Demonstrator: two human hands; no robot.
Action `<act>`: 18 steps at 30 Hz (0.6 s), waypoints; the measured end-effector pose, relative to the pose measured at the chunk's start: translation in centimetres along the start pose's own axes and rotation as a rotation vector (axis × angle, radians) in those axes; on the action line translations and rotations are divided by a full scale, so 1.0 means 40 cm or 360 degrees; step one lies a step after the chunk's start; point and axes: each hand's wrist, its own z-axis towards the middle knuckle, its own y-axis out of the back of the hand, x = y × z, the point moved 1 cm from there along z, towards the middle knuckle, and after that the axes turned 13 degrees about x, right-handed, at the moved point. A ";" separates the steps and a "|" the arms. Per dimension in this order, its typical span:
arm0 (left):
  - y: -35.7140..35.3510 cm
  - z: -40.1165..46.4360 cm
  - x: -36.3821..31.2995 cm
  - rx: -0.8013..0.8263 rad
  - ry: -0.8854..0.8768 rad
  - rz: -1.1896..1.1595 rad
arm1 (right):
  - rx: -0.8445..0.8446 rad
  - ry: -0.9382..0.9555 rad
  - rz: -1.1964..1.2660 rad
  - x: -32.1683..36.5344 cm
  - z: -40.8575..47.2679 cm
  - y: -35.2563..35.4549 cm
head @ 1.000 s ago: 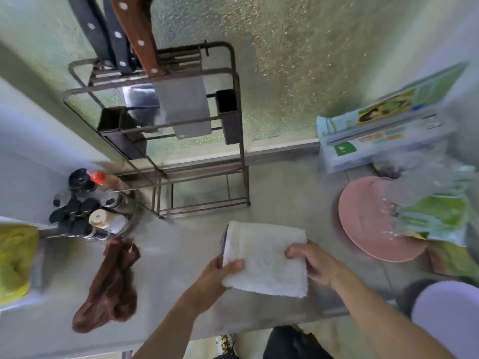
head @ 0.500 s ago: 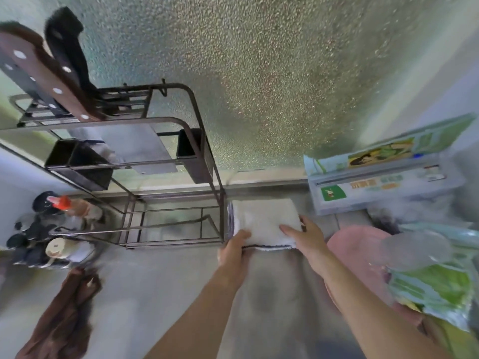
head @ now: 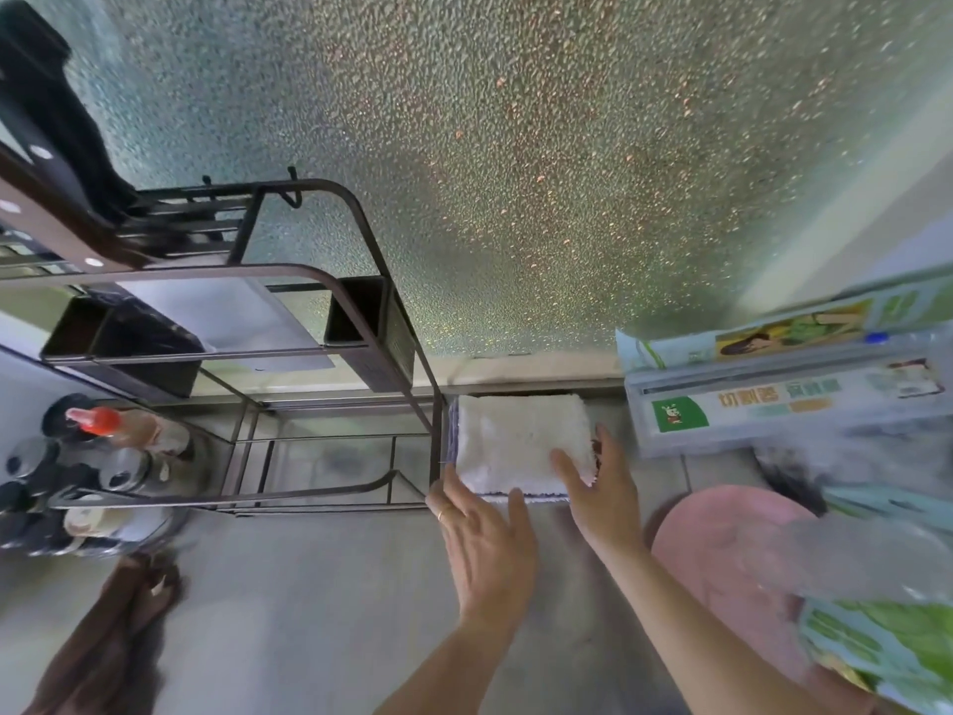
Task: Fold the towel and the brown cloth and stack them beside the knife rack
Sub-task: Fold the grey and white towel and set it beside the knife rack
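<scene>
The folded white towel (head: 521, 441) lies flat on the grey counter, against the right side of the dark metal knife rack (head: 330, 363) and close to the window sill. My left hand (head: 485, 544) hovers just in front of the towel, fingers spread and holding nothing. My right hand (head: 598, 487) rests with its fingertips on the towel's near right corner, fingers apart. The brown cloth (head: 103, 642) lies crumpled at the counter's near left.
Knives with riveted handles (head: 56, 162) stand in the rack's top. Spice jars and a red-capped bottle (head: 98, 430) sit left of the rack. A cling-film box (head: 784, 399) stands right of the towel, with a pink round plate (head: 722, 554) and bagged greens (head: 887, 642) nearer.
Both hands carried the folded towel from the counter's front to beside the rack and set it down. The left hand has let go and drawn back; the right has opened onto the corner.
</scene>
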 end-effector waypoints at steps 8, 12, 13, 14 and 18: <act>-0.009 0.147 0.005 -0.0011 -0.0750 0.1178 | -0.0100 0.0642 -0.1162 -0.019 0.026 -0.033; -0.021 0.175 0.073 0.0180 -0.0537 0.1234 | 0.0159 0.0595 -0.1403 -0.073 0.057 -0.041; -0.025 0.171 0.077 0.0198 -0.0524 0.1232 | 0.0184 0.0597 -0.1424 -0.080 0.058 -0.039; -0.030 0.169 0.079 0.0205 -0.0513 0.1234 | 0.0195 0.0602 -0.1447 -0.083 0.059 -0.038; -0.044 0.168 0.080 0.0078 -0.0516 0.1241 | 0.0130 0.0550 -0.1541 -0.061 0.053 -0.037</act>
